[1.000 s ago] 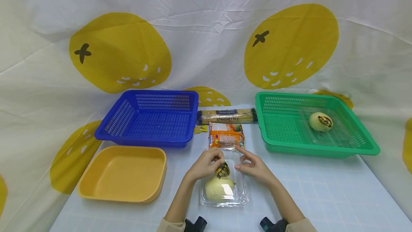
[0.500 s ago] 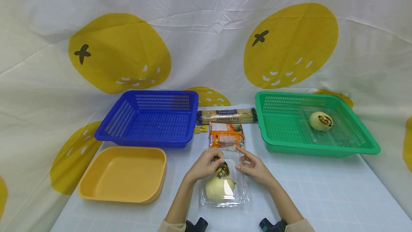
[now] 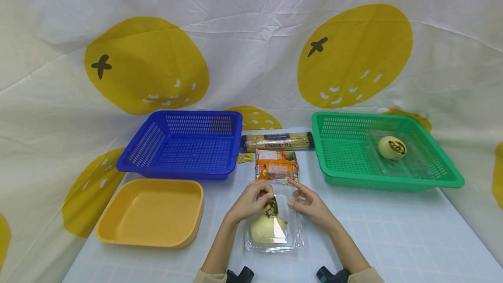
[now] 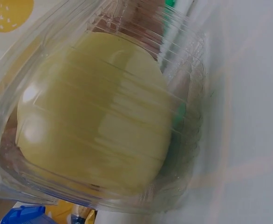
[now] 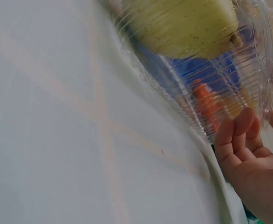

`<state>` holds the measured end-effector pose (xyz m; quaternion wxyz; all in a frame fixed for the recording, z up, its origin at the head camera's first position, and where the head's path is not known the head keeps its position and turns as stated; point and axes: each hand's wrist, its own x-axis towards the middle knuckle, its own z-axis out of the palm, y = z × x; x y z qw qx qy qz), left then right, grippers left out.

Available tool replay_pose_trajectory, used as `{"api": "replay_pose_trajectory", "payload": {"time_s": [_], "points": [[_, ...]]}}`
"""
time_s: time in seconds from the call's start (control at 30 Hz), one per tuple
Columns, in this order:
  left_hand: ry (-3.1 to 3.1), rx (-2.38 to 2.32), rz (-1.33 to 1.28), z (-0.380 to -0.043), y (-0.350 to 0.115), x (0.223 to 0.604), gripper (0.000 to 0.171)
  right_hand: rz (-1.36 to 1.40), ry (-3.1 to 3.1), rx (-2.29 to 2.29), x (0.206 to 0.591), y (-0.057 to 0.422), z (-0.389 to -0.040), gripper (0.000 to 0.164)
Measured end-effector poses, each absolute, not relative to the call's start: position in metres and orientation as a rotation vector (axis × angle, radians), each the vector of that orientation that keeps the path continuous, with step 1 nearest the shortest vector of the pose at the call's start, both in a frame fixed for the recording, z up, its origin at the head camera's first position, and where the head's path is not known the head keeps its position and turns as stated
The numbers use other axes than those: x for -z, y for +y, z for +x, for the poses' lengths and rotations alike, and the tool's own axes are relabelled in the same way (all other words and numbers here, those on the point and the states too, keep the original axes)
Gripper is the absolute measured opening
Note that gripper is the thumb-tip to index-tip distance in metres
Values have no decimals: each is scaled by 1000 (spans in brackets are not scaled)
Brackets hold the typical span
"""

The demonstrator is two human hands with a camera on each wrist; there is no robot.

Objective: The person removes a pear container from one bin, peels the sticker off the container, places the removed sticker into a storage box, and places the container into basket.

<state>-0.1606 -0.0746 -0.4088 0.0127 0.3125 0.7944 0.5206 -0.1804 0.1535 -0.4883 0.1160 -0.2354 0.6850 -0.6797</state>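
Observation:
A clear plastic clamshell container [image 3: 292,235] stands on the table with a pale yellow-green fruit [image 3: 268,230] inside. The same fruit [image 4: 97,112] fills most of the left wrist view, seen through the ribbed wall. On the lid is a black-and-yellow sticker [image 3: 271,208], partly lifted. My left hand [image 3: 251,200] pinches its upper edge between thumb and curled forefinger. My right hand [image 3: 312,206] rests at the container's right side, forefinger stretched to the far corner, thumb touching the rim. In the right wrist view its other fingers [image 5: 239,135] bend loosely beside the wall.
Behind the container lie an orange packet [image 3: 277,165], a small yellow sachet [image 3: 245,157] and a spaghetti pack [image 3: 277,142]. A blue basket [image 3: 178,172] and a yellow tray [image 3: 149,230] stand left. At right, a green basket [image 3: 342,165] holds another stickered clamshell [image 3: 389,167].
The sticker shows narrower and more tilted under the left fingers than before. Both hands stay in nearly the same place, and the container has barely moved.

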Motion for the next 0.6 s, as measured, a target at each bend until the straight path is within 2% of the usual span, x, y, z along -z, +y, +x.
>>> {"api": "replay_pose_trajectory", "payload": {"time_s": [0.6], "points": [[2461, -1667, 920, -161, -76, 412, 12, -687, 2023, 1986, 489, 154, -180, 65]]}}
